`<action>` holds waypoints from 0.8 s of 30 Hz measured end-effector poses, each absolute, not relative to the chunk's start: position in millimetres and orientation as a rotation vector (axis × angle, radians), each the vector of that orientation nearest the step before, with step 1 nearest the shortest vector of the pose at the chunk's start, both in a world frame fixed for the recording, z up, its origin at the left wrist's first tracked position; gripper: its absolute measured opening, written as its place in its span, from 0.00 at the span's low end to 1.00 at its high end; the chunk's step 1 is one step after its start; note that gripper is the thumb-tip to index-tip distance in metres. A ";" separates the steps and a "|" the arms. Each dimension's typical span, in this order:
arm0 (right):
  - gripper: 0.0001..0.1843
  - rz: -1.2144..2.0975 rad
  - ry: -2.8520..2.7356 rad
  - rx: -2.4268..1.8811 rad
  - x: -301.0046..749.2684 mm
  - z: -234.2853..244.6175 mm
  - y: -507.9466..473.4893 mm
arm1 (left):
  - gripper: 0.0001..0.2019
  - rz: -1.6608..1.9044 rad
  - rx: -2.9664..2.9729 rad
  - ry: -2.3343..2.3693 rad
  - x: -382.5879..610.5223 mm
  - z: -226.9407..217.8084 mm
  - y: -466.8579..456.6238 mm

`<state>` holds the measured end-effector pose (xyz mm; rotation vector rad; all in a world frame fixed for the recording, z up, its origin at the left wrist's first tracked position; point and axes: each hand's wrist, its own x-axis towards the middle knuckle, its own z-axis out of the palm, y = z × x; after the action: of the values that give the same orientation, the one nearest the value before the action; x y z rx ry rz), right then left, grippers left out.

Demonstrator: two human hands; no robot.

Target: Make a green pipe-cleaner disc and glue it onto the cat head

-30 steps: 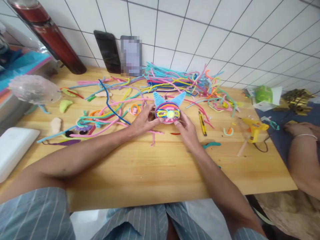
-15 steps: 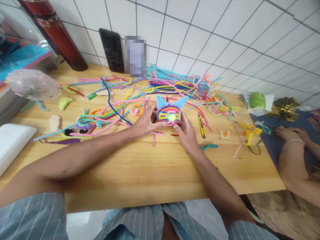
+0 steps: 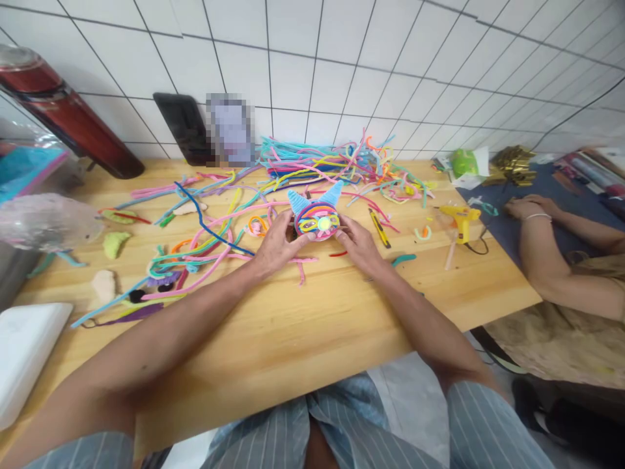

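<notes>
A round pipe-cleaner animal head (image 3: 317,218) with two pointed light-blue ears and coloured rings is held up between my hands, its patterned face towards me. My left hand (image 3: 280,244) grips its left side, thumb along the lower edge. From the right, my right hand (image 3: 359,244) closes on the opposite side with fingertips at the rim; some fingers are hidden behind it. Just right of that hand lies a yellow utility knife (image 3: 379,228). Loose pipe cleaners (image 3: 219,225) are spread to the left, and a bundle of pipe cleaners (image 3: 307,159) lies behind.
A yellow glue gun (image 3: 461,221) rests at the right, near a co-worker's hands (image 3: 532,207) on a dark mat (image 3: 508,241). A red flask (image 3: 73,117) and a black phone (image 3: 180,127) stand by the tiled wall. At the left is a white box (image 3: 32,352).
My view has swung to the right, so the things on the table appear further left. Both hands still hold the animal head, in much the same pose.
</notes>
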<state>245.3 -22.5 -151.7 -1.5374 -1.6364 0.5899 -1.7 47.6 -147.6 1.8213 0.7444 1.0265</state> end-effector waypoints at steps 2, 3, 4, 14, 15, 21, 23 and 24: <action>0.30 0.595 -1.649 -1.531 245.2 -150.9 -22.8 | 0.25 1.033 1.840 0.767 -1.2 -147.7 48.3; 0.29 0.593 -1.659 -1.525 245.1 -150.1 -23.2 | 0.24 1.037 1.846 0.783 -1.0 -147.6 48.3; 0.29 0.588 -1.672 -1.518 245.1 -149.2 -23.6 | 0.24 1.041 1.853 0.798 -0.9 -147.4 48.3; 0.36 0.681 -1.582 -1.437 241.5 -146.9 -26.8 | 0.28 1.043 1.914 0.798 -3.3 -145.9 46.2; 0.36 0.701 -1.584 -1.423 240.5 -147.4 -26.6 | 0.28 1.038 1.907 0.795 -3.4 -145.5 45.9; 0.30 0.684 -1.610 -1.416 237.2 -148.7 -23.8 | 0.25 1.020 1.892 0.860 -3.8 -140.7 43.3; 0.29 0.669 -1.622 -1.412 236.7 -148.1 -23.1 | 0.27 1.009 1.888 0.873 -4.1 -139.5 42.8; 0.29 0.660 -1.627 -1.407 236.4 -147.8 -22.7 | 0.28 1.004 1.880 0.873 -4.3 -139.2 42.7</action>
<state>236.4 -22.7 -147.8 -1.4072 -1.6272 0.6599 -4.3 42.7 -139.2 1.8801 0.8731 1.0039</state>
